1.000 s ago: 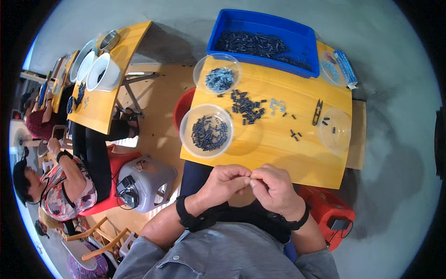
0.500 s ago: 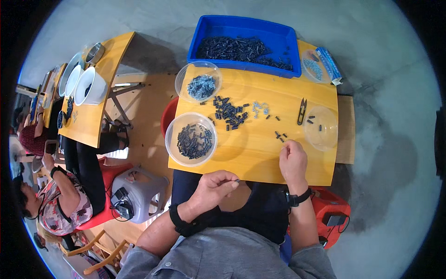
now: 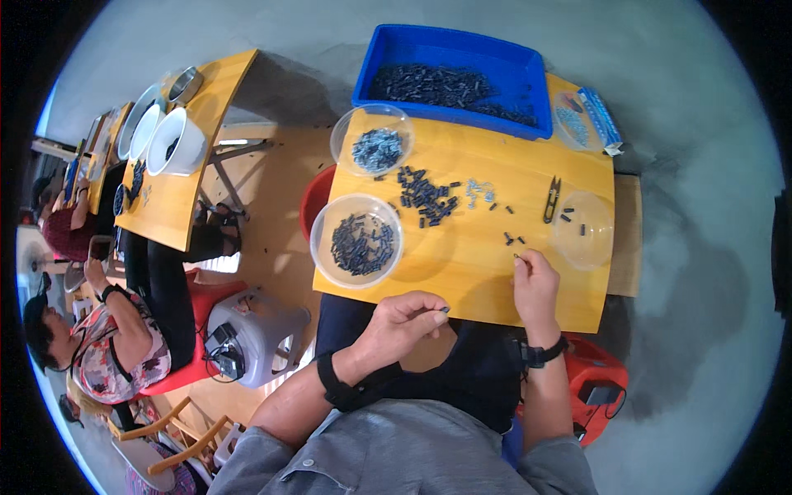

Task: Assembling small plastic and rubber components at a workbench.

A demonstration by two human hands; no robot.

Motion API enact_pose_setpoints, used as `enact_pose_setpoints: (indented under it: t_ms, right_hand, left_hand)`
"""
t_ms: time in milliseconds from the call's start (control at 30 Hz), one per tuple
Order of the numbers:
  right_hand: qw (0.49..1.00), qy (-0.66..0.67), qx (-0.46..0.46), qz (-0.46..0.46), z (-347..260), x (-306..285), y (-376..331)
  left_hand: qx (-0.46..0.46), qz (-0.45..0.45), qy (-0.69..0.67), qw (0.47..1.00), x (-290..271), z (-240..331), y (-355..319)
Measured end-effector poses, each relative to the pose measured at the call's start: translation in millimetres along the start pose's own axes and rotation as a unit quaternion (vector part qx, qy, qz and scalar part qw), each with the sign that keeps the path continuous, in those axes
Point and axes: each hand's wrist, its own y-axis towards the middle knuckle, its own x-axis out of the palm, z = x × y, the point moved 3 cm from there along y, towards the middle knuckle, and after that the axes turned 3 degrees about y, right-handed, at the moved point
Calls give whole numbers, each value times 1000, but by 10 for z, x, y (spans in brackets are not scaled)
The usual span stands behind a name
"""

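My left hand (image 3: 406, 324) is over my lap at the table's front edge, thumb and fingers pinched on a small black cylindrical piece (image 3: 445, 310). My right hand (image 3: 536, 290) rests near the front right of the table, its fingertips closed on a tiny dark piece (image 3: 517, 256), too small to make out fully. A few small black cylinders (image 3: 509, 240) lie just beyond it. Left of these is a loose pile of black cylinders (image 3: 426, 198), with small clear-blue pieces (image 3: 480, 193) beside it. A clear bowl (image 3: 396, 262) of black cylinders stands at the front left.
Thread snips (image 3: 552, 200) lie beside a clear lid-like dish (image 3: 606, 239). Behind stand a blue tub (image 3: 462, 41) of black pieces, a bowl (image 3: 340, 136) of bluish pieces and a blue box (image 3: 603, 117). At left, a person (image 3: 115, 342) sits by another table (image 3: 227, 91).
The whole view has shifted slightly, so things appear further right. A tiny dark piece now shows at my right fingertips. My left hand keeps its pinch on the black piece.
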Motion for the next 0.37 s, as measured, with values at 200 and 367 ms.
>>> enact_pose_setpoints:
  t_ms: [200, 367]
  right_hand:
    - [956, 253, 95, -111, -691, -100, -253]
    - [933, 317, -16, -168, -1137, -96, -366]
  left_hand:
    - [35, -19, 0, 999, 28, 120, 12]
    - [46, -20, 9, 999, 24, 173, -32]
